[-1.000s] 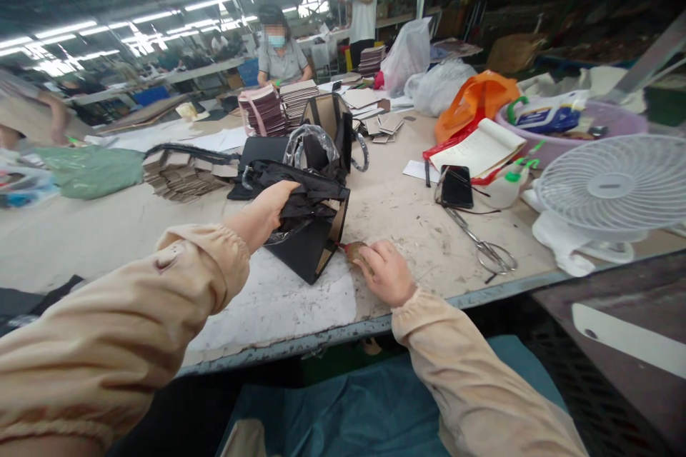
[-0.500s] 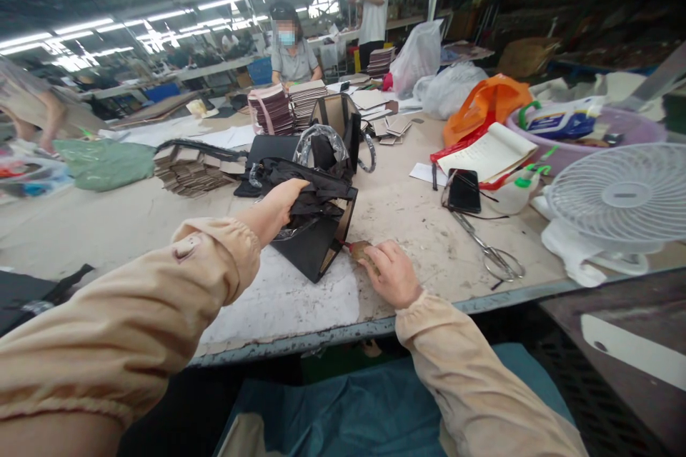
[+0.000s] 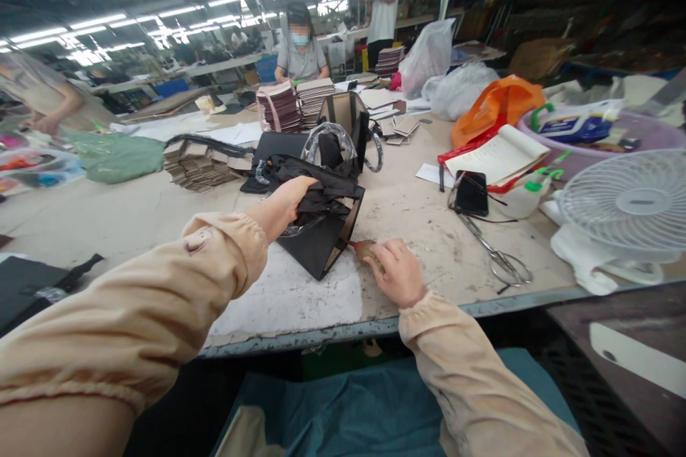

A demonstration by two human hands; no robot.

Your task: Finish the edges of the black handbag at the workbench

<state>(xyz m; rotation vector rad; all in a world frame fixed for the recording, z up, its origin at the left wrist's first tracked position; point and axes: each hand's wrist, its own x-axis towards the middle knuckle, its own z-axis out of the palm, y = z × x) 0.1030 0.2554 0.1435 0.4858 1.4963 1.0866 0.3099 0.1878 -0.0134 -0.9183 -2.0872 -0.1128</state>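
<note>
A black bag (image 3: 321, 228) with a tan lining lies tipped on its side on the worn worktable (image 3: 429, 243). My left hand (image 3: 284, 203) grips the bag's crumpled black top. My right hand (image 3: 396, 271) rests on the table just right of the bag and is closed around a small brownish tool (image 3: 363, 248), whose tip touches the bag's lower edge. Both my arms wear beige sleeves.
Scissors (image 3: 501, 264), a black phone (image 3: 471, 193), an open notebook (image 3: 501, 153) and a white fan (image 3: 627, 211) lie to the right. Stacks of cardboard pieces (image 3: 198, 168) and more bags (image 3: 343, 121) sit behind. A seated person (image 3: 300, 50) and others work farther back.
The view has drifted slightly, so everything sits a bit further right in the frame. Both hands keep the same hold on the bag and the tool.
</note>
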